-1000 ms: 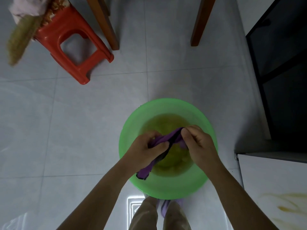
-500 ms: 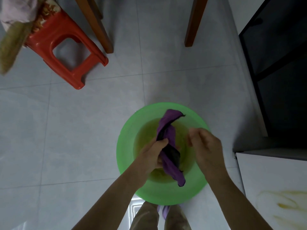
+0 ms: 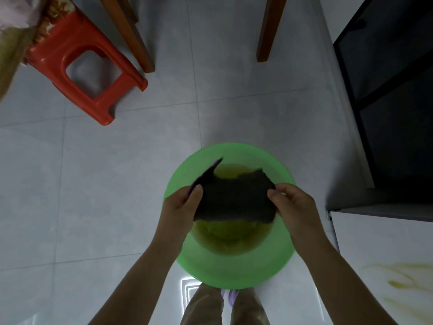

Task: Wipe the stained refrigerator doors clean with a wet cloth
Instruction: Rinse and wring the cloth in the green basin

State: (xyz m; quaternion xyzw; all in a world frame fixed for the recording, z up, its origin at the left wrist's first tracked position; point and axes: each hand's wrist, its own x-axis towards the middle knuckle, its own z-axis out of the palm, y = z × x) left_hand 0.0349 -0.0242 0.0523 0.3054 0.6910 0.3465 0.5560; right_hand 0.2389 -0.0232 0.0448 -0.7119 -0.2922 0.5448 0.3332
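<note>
Cloth [image 3: 234, 200]: one, dark on the face shown, with a purple edge at its upper-left corner. It is spread flat between both hands, directly over the green basin [image 3: 229, 266].

- Left hand [image 3: 180, 212] grips the cloth's left edge, thumb on top and fingers curled under.
- Right hand [image 3: 295, 209] pinches the right edge, fingers curled round it.
- The cloth sits between the two hands, touching both. The hands are apart at cloth width, both inside the basin rim as seen from above.
- I can't tell whether the cloth's lower edge touches the water.

Count:
- 1 cloth
- 2 hands, both closed on the cloth
- 1 basin on the tiled floor [image 3: 93, 184], holding yellowish water [image 3: 225, 233]
- 1 red plastic stool [image 3: 77, 64], upper left, well apart from the basin
- 2 wooden legs [image 3: 127, 31] and [image 3: 269, 26] at the top, on the floor
- 1 white refrigerator door [image 3: 375, 254], lower right, just beside the right forearm, with yellow-brown stains [image 3: 403, 277]
- 1 dark cabinet [image 3: 393, 90] behind it, on the right

The person's legs [image 3: 206, 306] are at the near side of the basin, with a purple slipper [image 3: 228, 297] showing between them. The stuff on and beside the stool is too blurred to identify.
</note>
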